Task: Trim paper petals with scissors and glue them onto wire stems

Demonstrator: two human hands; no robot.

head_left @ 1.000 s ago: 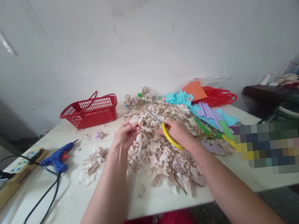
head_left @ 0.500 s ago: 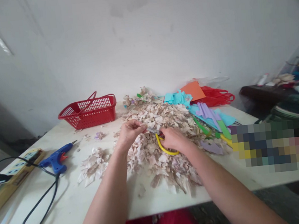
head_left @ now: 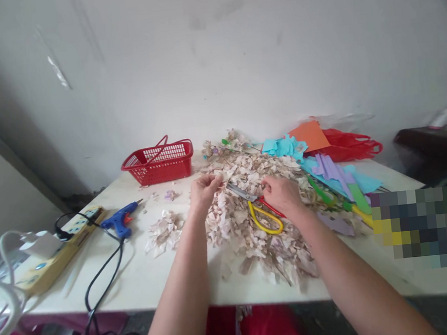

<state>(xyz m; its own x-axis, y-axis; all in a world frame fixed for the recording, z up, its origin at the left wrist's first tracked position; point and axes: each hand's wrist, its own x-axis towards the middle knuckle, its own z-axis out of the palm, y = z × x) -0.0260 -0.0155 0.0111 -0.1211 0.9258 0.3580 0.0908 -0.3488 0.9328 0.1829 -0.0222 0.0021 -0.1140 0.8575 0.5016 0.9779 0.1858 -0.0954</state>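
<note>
Head view: both my hands are over the heap of pale scraps [head_left: 231, 224] on the bench [head_left: 116, 288].
Left hand [head_left: 203, 191]: fingertips pinched together; I cannot tell what, if anything, is between them.
Right hand [head_left: 284, 194]: fingers curled nearly closed on the scissors' red handle [head_left: 271, 208], yellow loop [head_left: 269, 230] free.
Scissors [head_left: 242, 192]: between my hands, blades slightly parted and pointing towards my left fingers.
Cutting position: I judge this a pause between snips; another cut calls for a surer grip and left fingertips clear of the blades.
Red basket [head_left: 168, 171]: beyond my left hand; I cannot make out its contents.
Red bag [head_left: 350, 146]: beyond my right hand, contents hidden.
</note>
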